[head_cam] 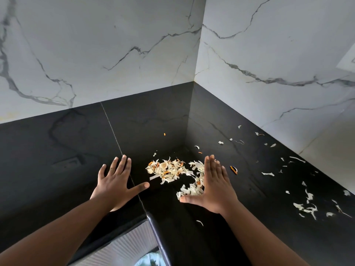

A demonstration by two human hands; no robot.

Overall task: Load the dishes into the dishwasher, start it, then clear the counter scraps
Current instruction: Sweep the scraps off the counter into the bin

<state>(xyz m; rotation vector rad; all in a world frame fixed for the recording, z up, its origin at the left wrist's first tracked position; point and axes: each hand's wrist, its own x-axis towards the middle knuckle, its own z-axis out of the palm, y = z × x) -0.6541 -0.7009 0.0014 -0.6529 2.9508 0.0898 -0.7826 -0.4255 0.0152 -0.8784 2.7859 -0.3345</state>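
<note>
- No dishes or dishwasher show here, so I cannot tell if that part is done.
- The job looks to be at the last part, the scraps.
- A pile of scraps (172, 170) sits on the black counter (57, 150), between the two hands.
- The left hand (117, 181) is flat with fingers spread, holding nothing.
- The right hand (215, 187) is straight, its edge touching the pile.
- Loose bits (305, 208) lie far off to the right, not gathered yet.
</note>
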